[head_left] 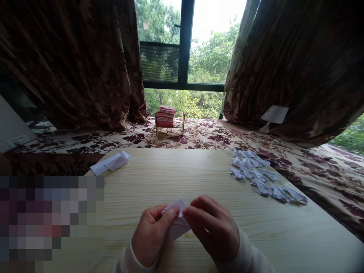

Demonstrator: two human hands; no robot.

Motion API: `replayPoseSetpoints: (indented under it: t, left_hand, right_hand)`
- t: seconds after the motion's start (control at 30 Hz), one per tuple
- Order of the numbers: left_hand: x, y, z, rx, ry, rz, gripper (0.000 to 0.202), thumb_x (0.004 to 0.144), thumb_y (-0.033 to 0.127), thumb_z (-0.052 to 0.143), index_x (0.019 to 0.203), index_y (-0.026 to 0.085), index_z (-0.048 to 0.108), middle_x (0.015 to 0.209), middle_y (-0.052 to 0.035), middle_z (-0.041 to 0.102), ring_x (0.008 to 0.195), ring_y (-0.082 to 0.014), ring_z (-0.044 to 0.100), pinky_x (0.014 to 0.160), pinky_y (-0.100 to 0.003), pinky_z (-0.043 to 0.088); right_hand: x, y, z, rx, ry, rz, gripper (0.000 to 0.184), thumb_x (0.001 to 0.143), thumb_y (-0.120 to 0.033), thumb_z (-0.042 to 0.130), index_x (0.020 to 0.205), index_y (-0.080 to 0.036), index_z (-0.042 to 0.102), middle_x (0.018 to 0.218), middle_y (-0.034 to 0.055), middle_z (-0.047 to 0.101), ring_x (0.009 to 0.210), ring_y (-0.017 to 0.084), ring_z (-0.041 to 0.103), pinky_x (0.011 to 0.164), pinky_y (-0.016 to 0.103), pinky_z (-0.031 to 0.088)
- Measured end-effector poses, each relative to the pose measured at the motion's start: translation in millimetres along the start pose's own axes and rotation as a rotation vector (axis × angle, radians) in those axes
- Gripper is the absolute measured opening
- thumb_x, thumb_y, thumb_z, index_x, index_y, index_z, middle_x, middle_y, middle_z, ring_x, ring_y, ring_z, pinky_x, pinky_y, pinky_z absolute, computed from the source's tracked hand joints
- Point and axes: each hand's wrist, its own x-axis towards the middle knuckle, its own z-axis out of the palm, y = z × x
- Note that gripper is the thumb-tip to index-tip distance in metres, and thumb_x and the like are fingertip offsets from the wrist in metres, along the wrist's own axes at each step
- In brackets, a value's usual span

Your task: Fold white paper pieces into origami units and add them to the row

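A folded piece of white paper [179, 227] is held up over the near part of the wooden table [167, 170]. My left hand [152, 231] grips its left side, with the thumb pressed flat on the front. The fingertips of my right hand [214, 227] are pinched at the paper's upper right edge; a slight blur covers that hand. The paper comes to a point at its top, and its lower part is partly hidden between my hands.
Several folded white paper pieces [247, 163] lie at the table's right. Folded white sheets [112, 162] rest at its far left corner. Behind, a small wooden rack [170, 126] with a pink-striped stack [166, 115] and a white lamp [275, 113] stand on flowered cloth.
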Motion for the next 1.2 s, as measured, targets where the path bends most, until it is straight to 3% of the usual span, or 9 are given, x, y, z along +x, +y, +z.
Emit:
replayPoseSetpoints:
  t: [0.1,0.2,0.33,0.6,0.9,1.03,1.2]
  left_hand:
    - [-1,1,-0.2,0.139,0.04,0.067,0.03,0.071,0.04,0.062,0.059,0.012,0.063,0.056,-0.0012,0.057,0.058,-0.0138,0.049,0.055,-0.023,0.038]
    - [-1,5,-0.5,0.22,-0.002,0.086,0.029,0.074,0.039,0.059,0.067,0.013,0.067,0.059,-0.0013,0.057,0.06,-0.0148,0.049,0.057,-0.024,0.039]
    - [-2,11,-0.4,0.269,-0.052,0.1,0.029,0.077,0.038,0.056,0.078,0.013,0.071,0.061,-0.0012,0.056,0.06,-0.0138,0.047,0.056,-0.023,0.037]
    - [-8,9,0.9,0.335,-0.054,0.121,0.025,0.077,0.035,0.056,0.083,0.014,0.069,0.068,-0.002,0.059,0.067,-0.0156,0.051,0.061,-0.024,0.039]
    - [-12,17,7.8,0.523,0.002,0.241,0.021,0.077,0.025,0.053,0.061,0.015,0.062,0.064,-0.0017,0.054,0.065,-0.0156,0.052,0.062,-0.024,0.04]
    - [-10,14,5.6,0.395,0.007,0.206,0.022,0.075,0.027,0.056,0.058,0.015,0.062,0.057,0.0007,0.051,0.059,-0.0127,0.048,0.058,-0.022,0.04]
    - [-9,2,3.8,-0.003,-0.065,0.039,0.025,0.07,0.035,0.065,0.085,0.016,0.069,0.074,-0.0032,0.068,0.071,-0.0173,0.06,0.073,-0.027,0.046]
  right_hand:
    - [2,0,1,0.086,0.0,0.059,0.016,0.084,-0.016,0.046,0.082,-0.017,0.062,0.071,0.0054,0.056,0.064,0.015,0.05,0.056,0.026,0.041]
    - [4,0,3,0.124,0.003,0.133,0.015,0.084,-0.019,0.047,0.078,-0.018,0.06,0.069,0.0039,0.056,0.061,0.013,0.05,0.055,0.025,0.041]
    - [4,1,6,0.151,0.017,0.192,0.014,0.083,-0.02,0.048,0.073,-0.017,0.057,0.065,0.0018,0.052,0.056,0.012,0.048,0.052,0.024,0.039]
    - [3,0,9,0.206,0.056,0.26,0.013,0.081,-0.019,0.049,0.069,-0.018,0.051,0.062,-0.0016,0.047,0.053,0.01,0.045,0.05,0.022,0.038]
    - [4,3,11,0.444,0.009,0.351,0.005,0.077,-0.019,0.052,0.073,-0.017,0.054,0.064,-0.0006,0.05,0.055,0.01,0.047,0.049,0.022,0.039]
    - [5,-2,12,0.49,0.075,0.404,0.015,0.079,-0.022,0.05,0.064,-0.018,0.05,0.057,-0.0027,0.044,0.053,0.01,0.043,0.049,0.022,0.038]
    - [0,-4,22,0.675,0.184,0.618,0.023,0.08,-0.036,0.053,0.066,-0.018,0.05,0.056,-0.003,0.044,0.051,0.009,0.04,0.046,0.021,0.035]
